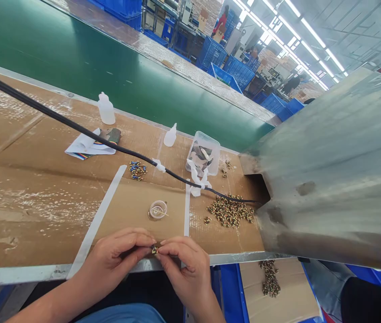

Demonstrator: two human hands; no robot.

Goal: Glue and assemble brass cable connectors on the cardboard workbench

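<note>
At the front edge of the cardboard-covered bench, my left hand (124,251) and my right hand (185,258) meet fingertip to fingertip. Between them they pinch a small brass-and-black part (154,250), mostly covered by the fingers. Just beyond sits a small round clear cup (158,209) with a thin pale stick in it. To the right lies a heap of similar small brass-and-black parts (230,211). A smaller cluster of parts with blue on them (137,170) rests farther back on the left.
A black cable (76,125) crosses above the bench into a metal housing (325,170). Behind stand two white squeeze bottles (106,110), a clear plastic box (212,166) and a folded cloth (111,135). A green conveyor belt (126,76) runs past. More parts (270,280) lie on cardboard lower right.
</note>
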